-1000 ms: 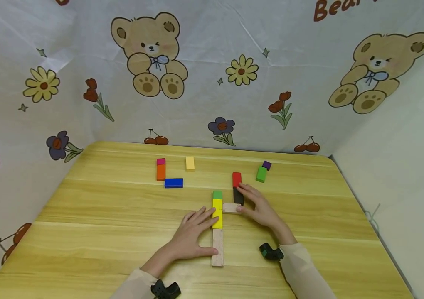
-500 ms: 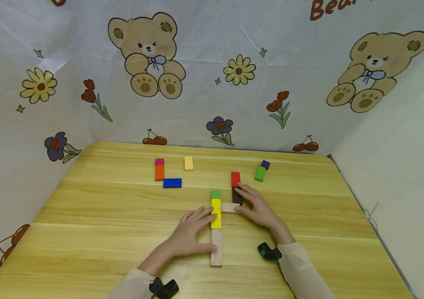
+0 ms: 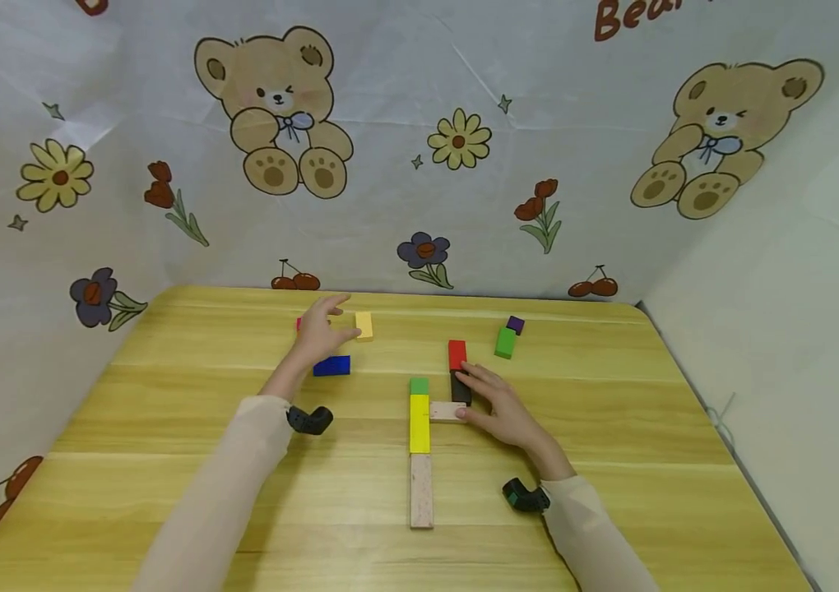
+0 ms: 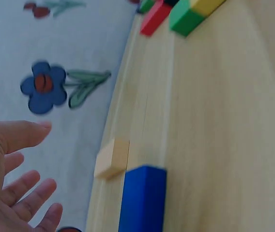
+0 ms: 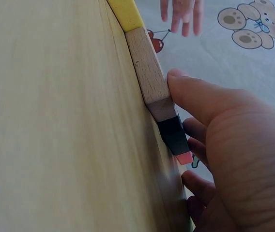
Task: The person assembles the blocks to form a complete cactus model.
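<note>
Free tabletop (image 3: 412,329) right of cream block (image 3: 363,326)

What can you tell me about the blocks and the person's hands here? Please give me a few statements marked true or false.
1. The red block and the black block lie end to end. True.
2. The left hand is gripping the blue block. False: it holds nothing, its fingers spread near the cream block.
3. The purple block sits on the red block. False: it lies by the larger green block, apart from the red one.
4. In the long row, the yellow block lies between the small green block and the long plain wooden block. True.
5. The right hand is by the black block. True.
</note>
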The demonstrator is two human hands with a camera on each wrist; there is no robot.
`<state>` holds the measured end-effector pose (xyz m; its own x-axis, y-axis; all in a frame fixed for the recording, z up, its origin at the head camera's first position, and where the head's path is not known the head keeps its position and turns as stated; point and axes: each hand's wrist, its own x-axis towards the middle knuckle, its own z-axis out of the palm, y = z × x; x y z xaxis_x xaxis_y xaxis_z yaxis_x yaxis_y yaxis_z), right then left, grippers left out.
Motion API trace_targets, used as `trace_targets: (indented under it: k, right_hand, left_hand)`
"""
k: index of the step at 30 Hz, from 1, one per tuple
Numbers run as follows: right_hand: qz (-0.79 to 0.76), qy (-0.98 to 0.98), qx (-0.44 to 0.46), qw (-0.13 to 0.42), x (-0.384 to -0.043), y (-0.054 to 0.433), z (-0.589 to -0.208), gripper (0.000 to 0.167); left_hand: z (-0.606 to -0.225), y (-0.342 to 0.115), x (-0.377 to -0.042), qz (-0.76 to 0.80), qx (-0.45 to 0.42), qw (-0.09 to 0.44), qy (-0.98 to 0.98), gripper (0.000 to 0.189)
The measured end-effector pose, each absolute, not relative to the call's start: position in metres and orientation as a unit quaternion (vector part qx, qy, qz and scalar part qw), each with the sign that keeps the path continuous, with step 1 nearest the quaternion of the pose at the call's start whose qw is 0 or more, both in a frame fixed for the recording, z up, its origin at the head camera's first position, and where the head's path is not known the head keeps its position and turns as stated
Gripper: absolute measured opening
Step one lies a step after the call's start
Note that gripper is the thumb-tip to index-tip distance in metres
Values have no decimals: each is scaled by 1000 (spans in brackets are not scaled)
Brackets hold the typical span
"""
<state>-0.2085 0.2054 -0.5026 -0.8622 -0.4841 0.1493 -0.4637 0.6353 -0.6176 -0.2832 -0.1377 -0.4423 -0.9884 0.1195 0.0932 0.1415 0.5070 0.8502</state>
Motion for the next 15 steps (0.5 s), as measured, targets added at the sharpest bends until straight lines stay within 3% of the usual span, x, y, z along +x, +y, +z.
trace_targets:
  k: [8,15]
  right_hand:
    - [-336,905,-259,20,-209,204,-501,63]
    - [-340,906,-250,29,-207,206,-500,63]
  left_hand:
    - [-458,-144,-313,-478,-39,-92,-872,73]
    - [-465,-131,-317,-455,-30,-103,-884,68]
